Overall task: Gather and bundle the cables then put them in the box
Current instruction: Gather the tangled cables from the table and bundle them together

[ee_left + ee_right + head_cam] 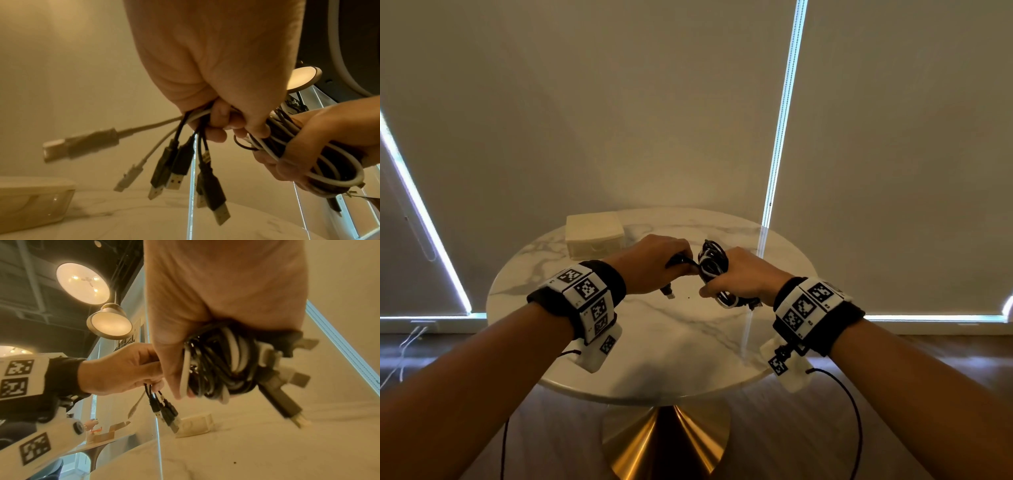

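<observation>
A coil of black and white cables is held above the round marble table. My right hand grips the coil around its middle. My left hand clasps the loose cable ends just left of the coil; several USB plugs hang down below its fist. More plugs stick out of the coil's right side. The cream box stands closed at the table's far left.
The table stands on a gold cone base over a wooden floor. Closed blinds fill the background. In the right wrist view, ceiling lamps and a second table with small cartons show at the left.
</observation>
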Tool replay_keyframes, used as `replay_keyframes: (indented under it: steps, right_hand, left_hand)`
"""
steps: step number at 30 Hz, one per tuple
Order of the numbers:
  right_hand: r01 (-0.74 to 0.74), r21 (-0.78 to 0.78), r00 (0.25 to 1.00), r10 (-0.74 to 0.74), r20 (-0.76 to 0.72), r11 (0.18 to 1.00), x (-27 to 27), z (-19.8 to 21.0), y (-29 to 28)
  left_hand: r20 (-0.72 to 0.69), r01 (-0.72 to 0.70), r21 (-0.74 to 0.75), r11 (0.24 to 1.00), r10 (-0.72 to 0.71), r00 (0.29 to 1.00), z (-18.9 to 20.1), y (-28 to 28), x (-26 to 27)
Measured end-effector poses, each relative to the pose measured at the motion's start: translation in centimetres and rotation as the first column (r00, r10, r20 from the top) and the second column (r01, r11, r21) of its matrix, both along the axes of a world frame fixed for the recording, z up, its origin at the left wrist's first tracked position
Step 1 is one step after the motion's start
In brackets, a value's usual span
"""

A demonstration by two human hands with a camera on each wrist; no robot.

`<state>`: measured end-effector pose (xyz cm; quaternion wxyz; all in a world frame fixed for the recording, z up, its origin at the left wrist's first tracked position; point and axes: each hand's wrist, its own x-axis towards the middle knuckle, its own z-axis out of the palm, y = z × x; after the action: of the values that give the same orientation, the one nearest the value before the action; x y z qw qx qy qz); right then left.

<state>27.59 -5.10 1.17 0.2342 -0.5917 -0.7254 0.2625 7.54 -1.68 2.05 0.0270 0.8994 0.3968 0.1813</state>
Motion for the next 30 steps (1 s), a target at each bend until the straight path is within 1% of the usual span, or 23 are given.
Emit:
replay_keyframes:
  steps: [2,4,6,10,12,16,18,22,24,28,30]
  right_hand:
    - [0.036,0.037,0.999,-0.035,-0.023,0.999,0.3,0.0,0.0]
    - [0.086,0.109,0.996,-0.085,-0.013,0.99,0.7,0.1,0.2]
    - [0.129,0.175,0.992,-0.128,-0.018,0.976,1.0,0.2,0.4]
    - [0.188,0.247,0.982,-0.188,-0.026,0.95,1.7,-0.2,0.7]
    - [0.244,0.227,0.97,-0.233,-0.075,0.943,2.0,-0.5,0.9]
    - [0.339,0.18,0.923,-0.289,-0.255,0.923,1.9,-1.1,1.0]
    - [0.362,0.137,0.887,-0.295,-0.356,0.922,1.8,-1.0,0.9]
    - [0.377,0.015,0.779,-0.308,-0.547,0.926,1.6,-1.2,1.3]
    - [0.386,-0.01,0.726,-0.311,-0.613,0.922,1.1,-1.3,1.5]
    - [0.389,-0.077,0.599,-0.315,-0.736,0.918,0.4,-1.1,1.8]
    - [0.372,-0.105,0.555,-0.311,-0.772,0.922,0.2,-0.9,1.8]
  left_hand:
    - [0.043,-0.032,-0.028,0.999,0.033,0.999,0.1,-0.3,-0.1]
    - [0.094,-0.057,-0.099,0.994,0.066,0.993,-0.1,-0.6,0.0]
    - [0.108,-0.072,-0.171,0.983,0.091,0.99,-0.7,-1.0,0.4]
    - [0.12,-0.039,-0.241,0.97,0.07,0.99,-2.3,-1.0,1.3]
    - [0.15,0.001,-0.28,0.96,0.043,0.988,-2.6,-1.0,1.6]
    - [0.245,0.051,-0.322,0.945,0.031,0.969,-2.8,-1.6,2.4]
    - [0.282,0.053,-0.332,0.942,0.045,0.958,-3.0,-1.5,2.4]
    - [0.278,0.055,-0.335,0.941,0.043,0.96,-3.1,-1.5,2.3]
    - [0.304,0.061,-0.321,0.945,0.042,0.952,-3.0,-1.6,2.5]
    - [0.347,0.054,-0.313,0.948,0.061,0.936,-2.9,-1.5,3.1]
    - [0.348,0.03,-0.286,0.958,0.074,0.934,-2.8,-1.4,3.0]
